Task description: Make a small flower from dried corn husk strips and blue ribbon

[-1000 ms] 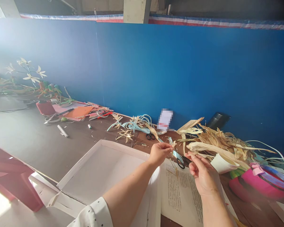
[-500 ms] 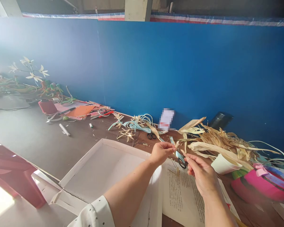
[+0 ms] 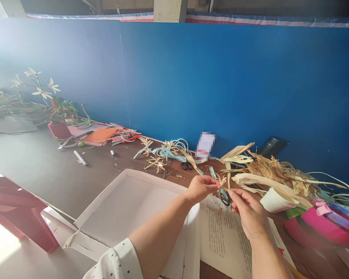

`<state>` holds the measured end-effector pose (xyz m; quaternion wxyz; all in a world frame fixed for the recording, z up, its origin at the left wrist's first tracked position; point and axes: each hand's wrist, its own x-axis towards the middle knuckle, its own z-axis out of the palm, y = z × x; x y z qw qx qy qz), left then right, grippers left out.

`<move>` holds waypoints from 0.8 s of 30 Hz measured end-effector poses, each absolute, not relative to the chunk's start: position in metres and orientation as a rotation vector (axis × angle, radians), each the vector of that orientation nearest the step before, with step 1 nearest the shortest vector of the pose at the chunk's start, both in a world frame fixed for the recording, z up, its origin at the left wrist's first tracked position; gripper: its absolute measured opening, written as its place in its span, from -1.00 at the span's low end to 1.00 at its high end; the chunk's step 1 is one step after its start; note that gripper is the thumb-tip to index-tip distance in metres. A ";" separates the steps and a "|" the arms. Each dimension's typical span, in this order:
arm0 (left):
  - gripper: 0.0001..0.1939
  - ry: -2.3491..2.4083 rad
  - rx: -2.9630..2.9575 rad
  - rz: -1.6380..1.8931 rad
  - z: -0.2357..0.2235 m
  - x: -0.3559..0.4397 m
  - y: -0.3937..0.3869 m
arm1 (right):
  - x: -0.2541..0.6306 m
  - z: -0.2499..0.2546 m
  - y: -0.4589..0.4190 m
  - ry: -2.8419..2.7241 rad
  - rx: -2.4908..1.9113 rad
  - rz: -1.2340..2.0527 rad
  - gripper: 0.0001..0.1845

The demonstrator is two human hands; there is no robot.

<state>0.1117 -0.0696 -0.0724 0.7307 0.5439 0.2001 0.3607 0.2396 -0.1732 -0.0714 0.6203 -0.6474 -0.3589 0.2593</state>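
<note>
Held between the thumb and fingertips of my left hand (image 3: 202, 189) is a small flower of dried corn husk (image 3: 223, 181), its pale strips sticking out. My right hand (image 3: 248, 212) has its fingertips pinched close beside it, apparently on the end of a thin husk strip. Just beneath the fingertips, scissors (image 3: 225, 198) with black handles lie by a printed sheet (image 3: 218, 244). Further back are several small husk flowers (image 3: 157, 163), a light blue ribbon (image 3: 172, 154) and another pair of black-handled scissors (image 3: 186, 166).
A shallow white box (image 3: 128, 209) lies under my left forearm. On the right are a pile of dried husks (image 3: 267, 170), a pale cup (image 3: 277, 200) and a pink bag (image 3: 317, 228). Behind the table stands a blue panel (image 3: 221, 85); a pink stool (image 3: 20, 213) is at left.
The husk flower and my left fingertips have shifted slightly right, closer to my right fingertips. My right hand has hardly moved.
</note>
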 end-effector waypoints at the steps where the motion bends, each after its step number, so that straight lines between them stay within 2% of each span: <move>1: -0.59 0.437 1.202 0.785 -0.072 0.111 -0.070 | 0.239 -0.070 -0.173 -0.821 -1.476 0.604 -0.59; 9: -0.61 0.381 1.212 0.749 -0.072 0.111 -0.072 | 0.238 -0.070 -0.172 -0.799 -1.468 0.600 -0.60; 14: -0.56 0.401 1.187 0.845 -0.066 0.111 -0.074 | 0.236 -0.064 -0.173 -0.712 -1.386 0.604 -0.51; 17: -0.57 0.344 1.131 0.914 -0.057 0.108 -0.078 | 0.240 -0.063 -0.174 -0.642 -1.377 0.583 -0.59; 20: -0.60 0.213 1.050 0.875 -0.049 0.104 -0.081 | 0.248 -0.068 -0.175 -0.710 -1.551 0.496 -0.66; 24: -0.63 0.155 1.031 0.824 -0.047 0.101 -0.080 | 0.253 -0.075 -0.174 -1.129 -1.990 0.435 -0.77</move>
